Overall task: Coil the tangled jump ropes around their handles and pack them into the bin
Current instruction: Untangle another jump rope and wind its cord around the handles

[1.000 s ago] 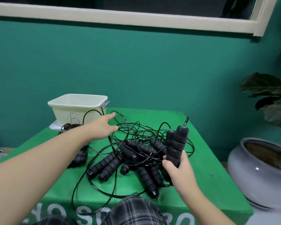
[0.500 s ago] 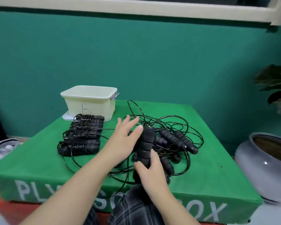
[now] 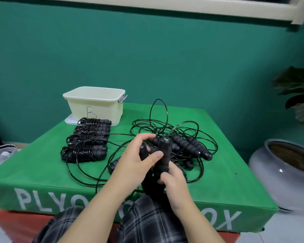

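Both hands have come together since a moment ago: the left hand [image 3: 136, 156], which was reaching flat toward the tangle, now curls round a second black foam handle [image 3: 144, 149] and presses it against the handle [image 3: 163, 158] that the right hand [image 3: 174, 181] grips lower down. To my eye that pairs the two handles of one rope, so winding its cord can begin.

Going left to right: the cream bin [image 3: 95, 104], marked with a B, stands at the far left corner of the green desk [image 3: 226, 181] on its lid [image 3: 69, 120], and I cannot see into it. Just in front of it lie the coiled ropes [image 3: 88, 137] in a neat row, not yet packed. Next come the hands with the upright pair of handles, the cord rising blurred from the top. Behind and to the right sprawls the tangled pile [image 3: 182, 137] of loose cord and handles, so several ropes remain.
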